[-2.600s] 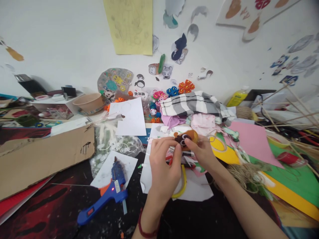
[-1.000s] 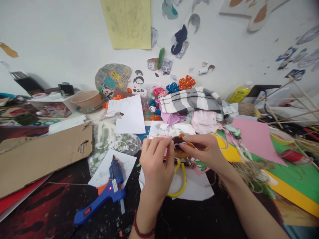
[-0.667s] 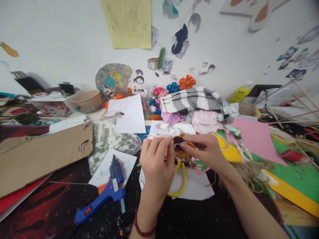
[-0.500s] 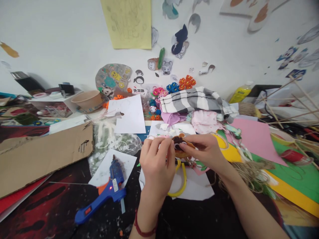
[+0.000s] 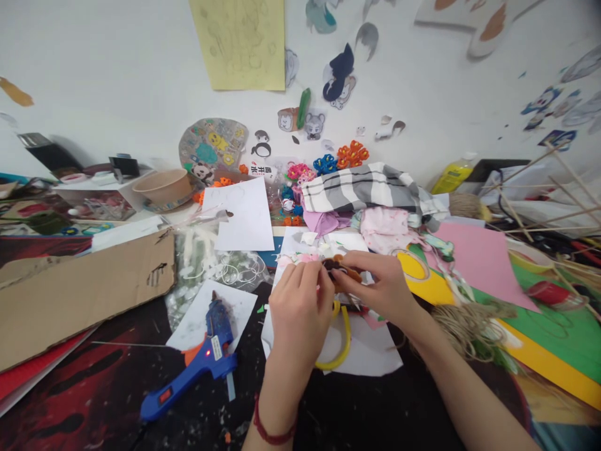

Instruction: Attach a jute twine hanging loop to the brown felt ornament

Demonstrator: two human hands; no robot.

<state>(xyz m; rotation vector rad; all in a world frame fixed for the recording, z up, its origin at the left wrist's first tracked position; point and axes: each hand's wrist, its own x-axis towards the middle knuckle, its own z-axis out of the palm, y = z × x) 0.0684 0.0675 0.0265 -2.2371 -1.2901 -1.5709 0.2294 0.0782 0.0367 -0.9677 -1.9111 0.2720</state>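
Observation:
Between my two hands is a small brown and orange craft piece, partly covered by my fingers. My left hand pinches its left side, the fingers closed and bent. On the other side, my right hand grips it between thumb and fingers. Yellow-handled scissors lie just below, on white paper. To the left, a blue glue gun with a lit red light rests on the black table, its nozzle over another white sheet.
Brown cardboard lies at the left. At the right are a bundle of twine, pink paper and green and yellow sheets. Checked cloth, a round bowl and a yellow bottle stand along the wall.
Both hands have shifted slightly, and the craft piece has turned so that less of its face shows between my fingers. The glue gun and scissors stay put.

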